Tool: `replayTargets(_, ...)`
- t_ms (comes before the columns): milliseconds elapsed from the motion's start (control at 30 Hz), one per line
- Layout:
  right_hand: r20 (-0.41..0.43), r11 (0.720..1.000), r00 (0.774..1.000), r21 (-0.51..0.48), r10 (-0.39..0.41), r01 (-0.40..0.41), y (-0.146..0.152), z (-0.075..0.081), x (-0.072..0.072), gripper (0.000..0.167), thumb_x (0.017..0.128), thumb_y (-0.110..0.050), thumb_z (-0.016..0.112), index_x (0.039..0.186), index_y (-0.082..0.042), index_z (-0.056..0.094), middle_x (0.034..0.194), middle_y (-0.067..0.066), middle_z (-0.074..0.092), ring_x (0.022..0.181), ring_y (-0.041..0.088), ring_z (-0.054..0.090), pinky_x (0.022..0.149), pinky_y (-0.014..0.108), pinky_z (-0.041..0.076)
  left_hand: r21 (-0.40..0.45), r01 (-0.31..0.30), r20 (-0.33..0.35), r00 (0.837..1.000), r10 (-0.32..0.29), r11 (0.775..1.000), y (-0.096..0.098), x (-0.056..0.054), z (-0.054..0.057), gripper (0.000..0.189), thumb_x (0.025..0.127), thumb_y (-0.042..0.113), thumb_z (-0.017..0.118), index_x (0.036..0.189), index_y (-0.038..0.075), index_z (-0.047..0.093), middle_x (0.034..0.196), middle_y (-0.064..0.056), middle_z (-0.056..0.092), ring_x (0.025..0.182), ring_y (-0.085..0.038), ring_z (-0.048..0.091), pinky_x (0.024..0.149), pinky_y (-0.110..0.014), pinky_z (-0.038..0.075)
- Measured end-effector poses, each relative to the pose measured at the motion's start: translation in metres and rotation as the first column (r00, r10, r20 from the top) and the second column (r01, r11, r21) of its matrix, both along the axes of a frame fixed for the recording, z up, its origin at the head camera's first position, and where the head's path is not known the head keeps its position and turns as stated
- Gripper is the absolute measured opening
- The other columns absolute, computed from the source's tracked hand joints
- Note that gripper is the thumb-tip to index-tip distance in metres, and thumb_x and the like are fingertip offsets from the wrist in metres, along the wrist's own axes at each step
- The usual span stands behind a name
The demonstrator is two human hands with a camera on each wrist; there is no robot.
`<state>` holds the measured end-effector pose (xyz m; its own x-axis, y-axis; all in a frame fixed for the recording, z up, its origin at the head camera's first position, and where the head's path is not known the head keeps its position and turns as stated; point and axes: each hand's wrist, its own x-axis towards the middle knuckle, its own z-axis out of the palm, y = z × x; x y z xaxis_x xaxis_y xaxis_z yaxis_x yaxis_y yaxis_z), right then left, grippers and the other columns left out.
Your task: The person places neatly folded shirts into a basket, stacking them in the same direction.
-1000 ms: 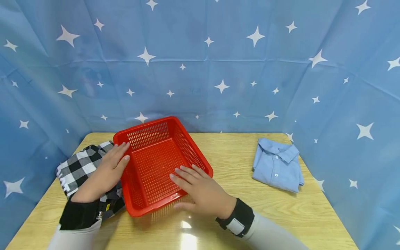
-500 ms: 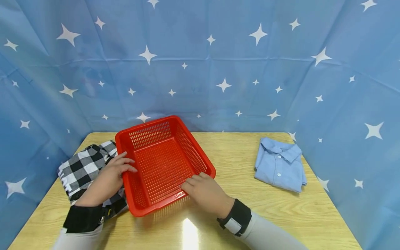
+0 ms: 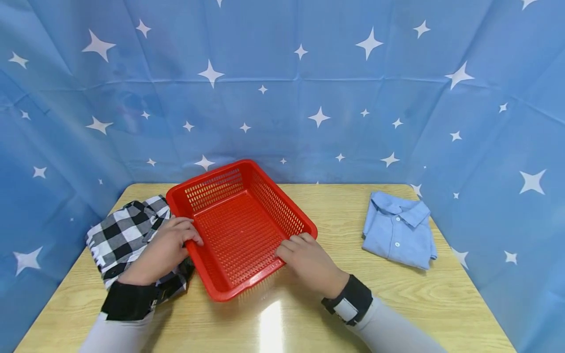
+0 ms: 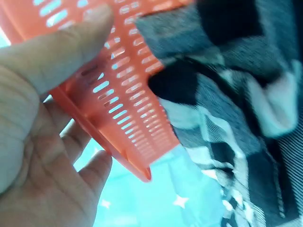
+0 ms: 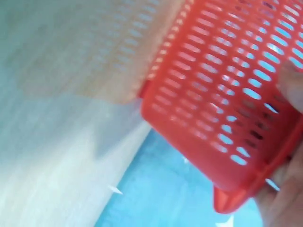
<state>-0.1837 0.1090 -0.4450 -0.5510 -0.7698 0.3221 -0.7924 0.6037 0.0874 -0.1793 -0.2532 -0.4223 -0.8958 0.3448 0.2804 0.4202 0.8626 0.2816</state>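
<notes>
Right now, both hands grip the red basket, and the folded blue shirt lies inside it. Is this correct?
Not inside: the head view shows the folded blue shirt on the table, to the right of the red basket. The rest is correct.

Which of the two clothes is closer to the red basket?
The black-and-white checked garment, close beside the red basket on its left. The plain blue shirt lies apart, near the table's right edge.

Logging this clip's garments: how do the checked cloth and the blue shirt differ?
The checked cloth is patterned black and white; the blue shirt is plain. The cloth lies left of the red basket, partly hidden by the left hand; the shirt lies right of the basket, unobstructed. Both rest on the table.
</notes>
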Motion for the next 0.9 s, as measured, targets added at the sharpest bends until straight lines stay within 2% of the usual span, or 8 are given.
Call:
replayTargets(67,-0.007,1.000,1.000,-0.003,-0.010,0.010,0.007,0.001,-0.003,0.028,0.090,-0.005,0.074,0.110,-0.023,0.067,0.112,-0.009,0.071,0.105,0.013,0.062,0.098,0.033,0.048,-0.007,0.007,0.007,1.000,-0.007,1.000,0.004,-0.001,0.002,0.028,0.075,-0.005,0.088,0.089,0.017,0.080,0.103,-0.001,0.076,0.112,-0.028,0.059,0.109,-0.058,0.045)
replayTargets(167,-0.002,1.000,1.000,-0.017,-0.007,0.007,0.017,0.002,-0.006,0.030,0.088,-0.001,0.074,0.109,-0.022,0.067,0.112,-0.008,0.070,0.107,0.015,0.061,0.103,0.036,0.048,-0.013,0.007,0.041,0.999,-0.007,1.000,0.011,-0.002,0.004,0.032,0.072,-0.008,0.088,0.092,0.017,0.081,0.102,0.000,0.076,0.109,-0.027,0.060,0.112,-0.058,0.042)
replayTargets(333,0.022,0.999,0.999,-0.027,-0.027,0.028,0.036,0.002,-0.013,0.033,0.087,0.001,0.074,0.113,-0.019,0.068,0.114,-0.004,0.071,0.111,0.019,0.061,0.111,0.040,0.046,-0.054,0.053,0.065,0.997,-0.050,0.997,0.022,-0.003,0.001,0.038,0.071,-0.014,0.083,0.094,0.016,0.081,0.100,0.002,0.074,0.113,-0.026,0.063,0.120,-0.057,0.037)
replayTargets(433,0.040,0.997,0.997,-0.024,-0.067,0.068,0.045,0.005,-0.017,0.033,0.086,-0.001,0.074,0.114,-0.017,0.069,0.115,-0.002,0.072,0.115,0.021,0.063,0.117,0.043,0.044,-0.086,0.091,0.048,0.995,-0.087,0.992,0.030,-0.005,0.000,0.036,0.072,-0.009,0.087,0.095,0.017,0.081,0.099,0.004,0.073,0.111,-0.023,0.064,0.116,-0.053,0.043)
replayTargets(600,0.166,0.994,0.983,-0.059,-0.077,0.088,0.052,0.018,-0.018,0.037,0.086,0.001,0.072,0.120,-0.014,0.073,0.118,0.001,0.075,0.119,0.023,0.066,0.120,0.048,0.041,-0.135,0.152,-0.021,0.987,-0.157,0.979,0.048,-0.007,-0.001,0.032,0.072,0.001,0.092,0.095,0.020,0.082,0.095,0.008,0.076,0.095,-0.016,0.066,0.099,-0.043,0.053)
replayTargets(733,0.275,0.997,0.959,-0.011,-0.065,0.071,0.053,0.030,-0.010,0.048,0.088,0.002,0.069,0.133,-0.014,0.070,0.126,0.001,0.074,0.124,0.020,0.067,0.118,0.050,0.042,-0.160,0.200,-0.045,0.977,-0.209,0.967,0.064,-0.009,-0.003,0.028,0.073,0.009,0.093,0.094,0.021,0.081,0.094,0.008,0.077,0.093,-0.014,0.069,0.098,-0.041,0.054)
replayTargets(833,0.386,0.997,0.919,0.037,-0.077,0.068,0.053,0.040,-0.001,0.055,0.089,-0.003,0.069,0.143,-0.015,0.063,0.135,0.001,0.070,0.130,0.020,0.063,0.120,0.051,0.040,-0.174,0.217,-0.057,0.972,-0.230,0.961,0.075,-0.011,-0.004,0.024,0.074,0.014,0.093,0.094,0.021,0.081,0.092,0.008,0.077,0.090,-0.013,0.070,0.093,-0.038,0.057)
replayTargets(900,0.466,0.996,0.881,0.051,-0.084,0.068,0.051,0.047,0.006,0.059,0.091,-0.009,0.068,0.149,-0.015,0.058,0.140,0.001,0.067,0.133,0.021,0.060,0.120,0.049,0.042,-0.173,0.217,-0.063,0.971,-0.230,0.961,0.083,-0.012,-0.004,0.022,0.075,0.016,0.093,0.092,0.021,0.080,0.089,0.008,0.077,0.085,-0.012,0.068,0.087,-0.035,0.057)
